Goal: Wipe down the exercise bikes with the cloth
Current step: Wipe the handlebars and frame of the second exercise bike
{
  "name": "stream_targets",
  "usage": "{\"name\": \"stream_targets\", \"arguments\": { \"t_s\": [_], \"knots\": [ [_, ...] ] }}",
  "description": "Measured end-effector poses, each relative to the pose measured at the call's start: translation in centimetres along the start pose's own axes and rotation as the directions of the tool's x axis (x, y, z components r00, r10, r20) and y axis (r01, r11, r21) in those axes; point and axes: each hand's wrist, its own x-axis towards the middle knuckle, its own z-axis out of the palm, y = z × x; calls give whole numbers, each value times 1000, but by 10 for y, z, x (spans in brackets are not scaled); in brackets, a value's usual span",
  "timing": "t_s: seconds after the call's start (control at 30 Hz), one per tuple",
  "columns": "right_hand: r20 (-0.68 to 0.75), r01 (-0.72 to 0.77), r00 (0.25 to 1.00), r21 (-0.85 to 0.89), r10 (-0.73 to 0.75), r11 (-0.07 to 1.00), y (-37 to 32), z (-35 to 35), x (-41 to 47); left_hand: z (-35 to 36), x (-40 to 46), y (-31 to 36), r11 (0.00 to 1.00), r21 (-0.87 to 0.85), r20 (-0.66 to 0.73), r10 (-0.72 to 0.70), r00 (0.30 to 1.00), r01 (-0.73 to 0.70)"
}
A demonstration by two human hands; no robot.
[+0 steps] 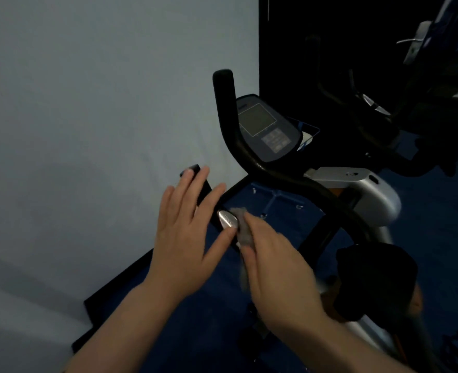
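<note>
Grey cloth (242,228), clamped in the right hand (277,267), presses the handlebar's silver sensor (227,219); at nine o'clock, left hand (187,232) lies fingers spread.

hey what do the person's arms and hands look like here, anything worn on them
Both arms are bare as far as the picture shows: no sleeves, no gloves. The left hand and right hand show no rings, and neither wrist shows a watch or band. The nails look short and plain. The picture is dim and the right hand is blurred, so small details may be missed.
</note>
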Motion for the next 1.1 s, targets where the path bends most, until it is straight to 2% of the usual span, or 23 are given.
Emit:
{"name": "stream_targets", "arguments": {
  "t_s": [0.07,0.13,0.2,0.27,0.37,0.47,0.57,0.63,0.77,0.83,0.9,0.93,0.97,1.03,1.1],
  "knots": [
    [44,7,999,-12,-6,1000,6,-2,-13,-6,5,-8,1000,11,-21,-13,1000,14],
    [-34,-27,999,-39,26,999,2,4,-7,-10,10,-17,1000,-6,-42,-30,999,29],
    [-75,-91,993,-23,89,996,-14,14,17,-14,17,-25,997,-79,-44,-23,999,20],
    [-98,-66,993,-66,60,996,-31,22,40,-15,24,-30,985,-175,-38,-6,999,-1],
    [-47,-41,998,-59,38,997,-34,24,42,-16,28,-35,946,-324,0,1,1000,-1],
    [-9,-100,995,-69,100,993,-27,17,21,-18,28,-39,858,-511,47,-26,999,46],
    [-79,-233,971,-96,226,968,-38,20,33,-18,27,-38,702,-698,99,-98,990,139],
    [-118,-254,962,-77,244,964,-54,26,63,-18,27,-36,612,-775,101,-127,987,158],
    [-283,-265,911,159,301,951,-77,38,88,-19,27,-37,434,-880,129,-168,977,191],
    [-304,-228,922,75,240,971,-78,35,69,-19,27,-39,398,-896,150,-144,978,196],
    [-313,-173,940,-108,132,979,-67,37,50,-18,26,-43,410,-892,162,-109,981,193],
    [-307,-175,942,-110,134,978,-62,37,51,-17,26,-44,420,-888,167,-91,982,190],
    [-313,-204,934,-61,175,977,-62,35,59,-17,25,-46,424,-886,172,-77,982,188],
    [-316,-267,898,164,307,950,-72,38,83,-17,25,-47,418,-890,173,-59,983,182],
    [-380,-243,859,285,342,927,-87,45,95,-16,25,-47,394,-901,177,-43,983,179]
  ]
}}
